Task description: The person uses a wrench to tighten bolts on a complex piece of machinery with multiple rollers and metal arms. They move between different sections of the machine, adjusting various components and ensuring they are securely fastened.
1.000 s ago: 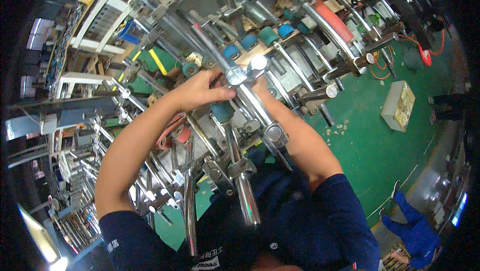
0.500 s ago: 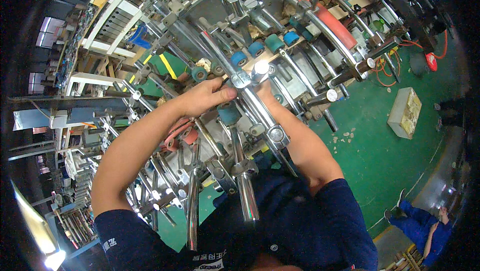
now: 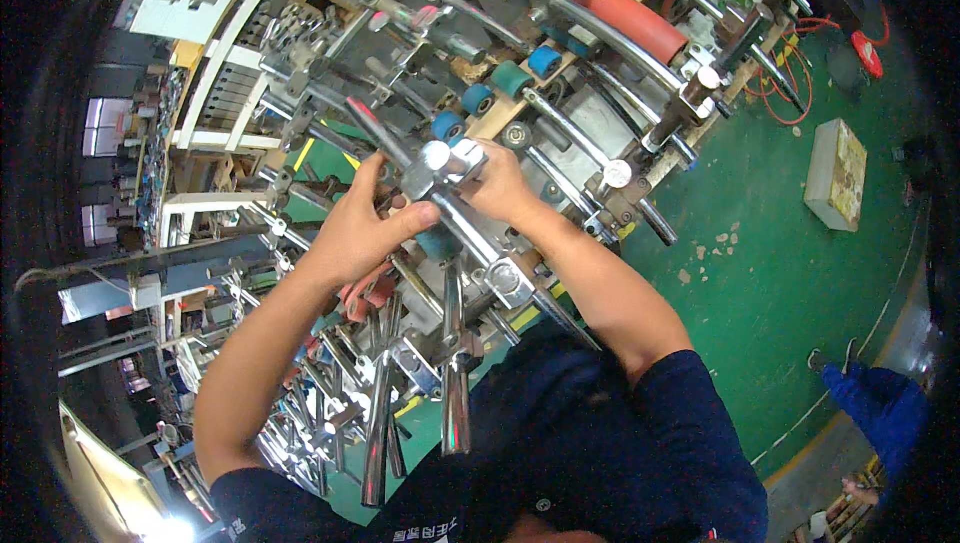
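My left hand (image 3: 362, 228) and my right hand (image 3: 497, 183) are both closed around a shiny metal clamp block (image 3: 441, 164) that sits on a long chrome rod (image 3: 400, 158) of a machine. The left thumb presses under the block, the fingers wrap the rod's left side. The right hand grips the block's right side, its fingertips hidden behind the metal. Below the hands, a second clamp (image 3: 510, 281) sits on the same rod. Several chrome bars (image 3: 455, 383) point down toward my dark blue shirt.
The machine carries a red roller (image 3: 600, 5), teal rollers (image 3: 512, 78) and curved chrome bars (image 3: 620, 38). A green floor (image 3: 800, 273) lies right, with a cardboard box (image 3: 836, 175) and orange cable (image 3: 790, 83). Another person in blue (image 3: 880, 408) stands at the lower right.
My view has shifted, so the machine sits lower and larger in the picture. Both hands stay on the clamp block, the left one regripping slightly under it.
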A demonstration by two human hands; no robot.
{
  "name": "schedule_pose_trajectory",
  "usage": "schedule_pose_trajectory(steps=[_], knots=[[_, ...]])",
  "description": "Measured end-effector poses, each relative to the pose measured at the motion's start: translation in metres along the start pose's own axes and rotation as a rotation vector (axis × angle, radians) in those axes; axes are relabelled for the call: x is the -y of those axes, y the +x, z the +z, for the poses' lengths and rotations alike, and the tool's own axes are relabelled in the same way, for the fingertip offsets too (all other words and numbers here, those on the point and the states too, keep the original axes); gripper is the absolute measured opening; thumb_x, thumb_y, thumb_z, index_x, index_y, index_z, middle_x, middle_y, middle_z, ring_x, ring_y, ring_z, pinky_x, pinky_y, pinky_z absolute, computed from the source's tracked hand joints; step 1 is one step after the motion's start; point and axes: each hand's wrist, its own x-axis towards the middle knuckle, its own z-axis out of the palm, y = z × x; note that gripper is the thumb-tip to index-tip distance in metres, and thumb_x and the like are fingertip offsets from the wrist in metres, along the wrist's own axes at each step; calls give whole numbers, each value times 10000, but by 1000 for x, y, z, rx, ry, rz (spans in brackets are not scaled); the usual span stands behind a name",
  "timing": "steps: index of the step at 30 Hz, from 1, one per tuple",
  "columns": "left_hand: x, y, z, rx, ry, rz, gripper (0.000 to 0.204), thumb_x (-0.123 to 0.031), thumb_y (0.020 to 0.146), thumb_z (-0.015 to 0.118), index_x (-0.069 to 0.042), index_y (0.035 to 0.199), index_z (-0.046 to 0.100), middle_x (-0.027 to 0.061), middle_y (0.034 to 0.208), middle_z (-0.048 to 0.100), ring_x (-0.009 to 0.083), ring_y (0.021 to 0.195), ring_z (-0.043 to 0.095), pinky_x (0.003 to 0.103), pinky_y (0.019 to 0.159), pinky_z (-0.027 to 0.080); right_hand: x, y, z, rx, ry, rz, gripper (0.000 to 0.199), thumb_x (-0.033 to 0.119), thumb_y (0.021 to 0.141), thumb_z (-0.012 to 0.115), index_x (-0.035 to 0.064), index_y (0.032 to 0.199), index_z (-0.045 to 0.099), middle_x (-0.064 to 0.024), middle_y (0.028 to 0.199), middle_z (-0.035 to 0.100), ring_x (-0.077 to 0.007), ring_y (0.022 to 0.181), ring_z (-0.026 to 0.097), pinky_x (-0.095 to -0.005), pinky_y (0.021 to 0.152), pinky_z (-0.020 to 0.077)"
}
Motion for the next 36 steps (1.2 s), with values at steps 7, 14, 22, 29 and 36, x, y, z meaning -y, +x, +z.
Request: schedule_pose_trajectory(steps=[7,14,22,29,36], knots=[[11,10,22,-180,-203,-24,1094,-419,809,798,25,1546,123,172,1000,652,179,748,644,297,631,513,30,10,-22,184,391,138,229,14,688,731,38,907,669,-155,842,698,-353,807,692,-364,722,539],[-2,13,30,-280,-199,-1,1193,-256,743,827,-46,1591,15,135,1030,668,214,892,660,322,800,523,16,18,-13,123,119,64,211,104,632,800,84,801,676,-135,766,679,-368,731,676,-404,639,535],[-7,15,29,-272,-286,-115,1223,-181,683,822,-120,1604,20,124,1076,675,202,988,665,308,855,522,17,21,-8,13,180,2,233,158,715,827,61,714,615,-142,710,632,-348,641,653,-401,576,509],[-13,16,27,-251,-327,-191,1299,-189,636,836,-132,1609,-23,124,1077,682,225,998,676,339,887,519,26,21,-12,15,267,51,187,95,761,762,76,713,582,-125,683,615,-342,663,638,-417,604,479],[-11,13,21,-208,-276,-204,1352,-313,639,904,-105,1607,-17,148,1124,668,246,1055,685,372,934,526,27,22,-3,-81,309,61,275,77,809,723,80,661,492,-123,636,551,-353,601,569,-437,584,409]])
